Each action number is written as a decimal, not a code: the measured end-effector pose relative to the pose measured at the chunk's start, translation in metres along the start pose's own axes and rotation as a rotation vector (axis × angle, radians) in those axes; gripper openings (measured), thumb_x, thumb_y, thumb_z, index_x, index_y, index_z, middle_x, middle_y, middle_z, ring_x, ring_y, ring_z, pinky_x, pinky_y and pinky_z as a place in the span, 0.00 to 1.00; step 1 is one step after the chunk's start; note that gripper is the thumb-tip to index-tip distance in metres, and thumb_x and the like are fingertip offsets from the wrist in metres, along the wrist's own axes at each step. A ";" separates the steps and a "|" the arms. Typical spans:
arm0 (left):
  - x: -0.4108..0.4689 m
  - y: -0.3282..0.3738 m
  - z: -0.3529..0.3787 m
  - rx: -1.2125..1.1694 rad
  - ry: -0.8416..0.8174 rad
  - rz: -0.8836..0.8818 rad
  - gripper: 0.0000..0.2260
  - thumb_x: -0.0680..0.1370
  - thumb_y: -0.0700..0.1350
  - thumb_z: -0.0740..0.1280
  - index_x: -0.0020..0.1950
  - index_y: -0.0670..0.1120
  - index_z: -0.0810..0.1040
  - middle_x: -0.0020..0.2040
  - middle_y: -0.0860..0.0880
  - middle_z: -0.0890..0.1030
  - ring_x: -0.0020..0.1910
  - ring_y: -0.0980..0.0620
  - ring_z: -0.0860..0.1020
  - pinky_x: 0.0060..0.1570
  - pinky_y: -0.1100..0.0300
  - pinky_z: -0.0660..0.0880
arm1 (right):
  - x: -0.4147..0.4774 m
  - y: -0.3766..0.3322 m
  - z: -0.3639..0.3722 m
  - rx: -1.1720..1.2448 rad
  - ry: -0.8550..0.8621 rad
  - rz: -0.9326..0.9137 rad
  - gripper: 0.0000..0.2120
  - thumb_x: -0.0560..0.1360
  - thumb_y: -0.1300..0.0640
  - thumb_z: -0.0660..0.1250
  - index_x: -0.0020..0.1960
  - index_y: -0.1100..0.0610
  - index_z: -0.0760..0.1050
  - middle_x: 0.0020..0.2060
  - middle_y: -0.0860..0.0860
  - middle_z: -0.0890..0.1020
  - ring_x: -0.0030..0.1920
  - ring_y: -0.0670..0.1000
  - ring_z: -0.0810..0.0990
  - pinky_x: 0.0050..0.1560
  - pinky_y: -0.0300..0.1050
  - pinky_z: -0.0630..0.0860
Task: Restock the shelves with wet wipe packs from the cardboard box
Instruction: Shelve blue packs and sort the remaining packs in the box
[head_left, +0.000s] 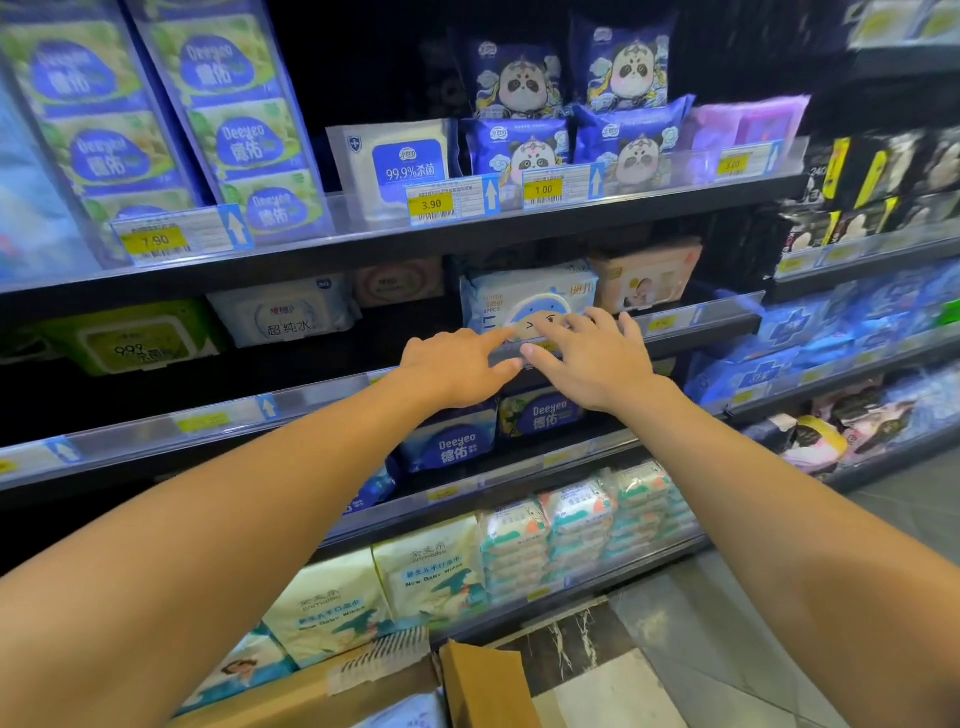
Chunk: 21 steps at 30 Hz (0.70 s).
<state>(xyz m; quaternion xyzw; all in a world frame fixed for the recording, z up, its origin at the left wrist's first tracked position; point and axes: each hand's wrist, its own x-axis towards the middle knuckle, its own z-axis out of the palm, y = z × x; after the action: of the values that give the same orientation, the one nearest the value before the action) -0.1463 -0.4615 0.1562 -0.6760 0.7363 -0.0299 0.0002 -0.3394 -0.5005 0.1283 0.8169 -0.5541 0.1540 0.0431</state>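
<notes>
A white and blue wet wipe pack (530, 293) with a cartoon face stands on the second shelf (311, 395), behind its clear rail. Both my hands reach to its front. My left hand (457, 366) has straight fingers, the index touching the pack's lower front. Beside it, my right hand (592, 358) is spread flat, its fingertips on the pack and the rail. Neither hand holds anything. The open cardboard box (483, 686) sits on the floor at the bottom of the view, with a pack (410, 714) showing inside.
A peach pack (644, 275) stands right of the touched pack; a white pack (283, 317) and a green pack (130, 338) lie to its left. Panda packs (519, 150) fill the shelf above, Deeyeo packs (452, 441) the shelf below. Tiled floor (701, 639) at lower right.
</notes>
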 end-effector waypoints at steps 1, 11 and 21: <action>0.002 0.001 -0.002 -0.002 -0.017 -0.007 0.30 0.81 0.72 0.46 0.82 0.67 0.51 0.78 0.48 0.68 0.72 0.41 0.72 0.64 0.40 0.69 | 0.003 0.001 -0.002 0.005 -0.027 0.006 0.30 0.82 0.29 0.44 0.80 0.38 0.61 0.77 0.50 0.70 0.81 0.58 0.58 0.78 0.68 0.50; 0.039 -0.006 -0.009 -0.073 -0.167 -0.049 0.28 0.82 0.64 0.45 0.83 0.64 0.49 0.84 0.52 0.55 0.81 0.46 0.59 0.75 0.46 0.63 | 0.041 0.012 -0.010 -0.007 -0.201 0.044 0.28 0.86 0.39 0.39 0.82 0.42 0.59 0.82 0.50 0.62 0.82 0.60 0.52 0.79 0.70 0.40; 0.064 -0.016 -0.011 -0.300 -0.229 -0.061 0.26 0.87 0.59 0.44 0.83 0.53 0.58 0.83 0.48 0.61 0.78 0.45 0.64 0.74 0.51 0.60 | 0.066 0.020 -0.003 -0.029 -0.238 0.047 0.29 0.86 0.41 0.40 0.81 0.49 0.62 0.82 0.53 0.61 0.81 0.60 0.56 0.78 0.67 0.46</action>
<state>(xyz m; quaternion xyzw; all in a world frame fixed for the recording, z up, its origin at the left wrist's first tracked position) -0.1359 -0.5264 0.1707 -0.6894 0.7069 0.1572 -0.0175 -0.3360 -0.5663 0.1487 0.8155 -0.5765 0.0486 -0.0149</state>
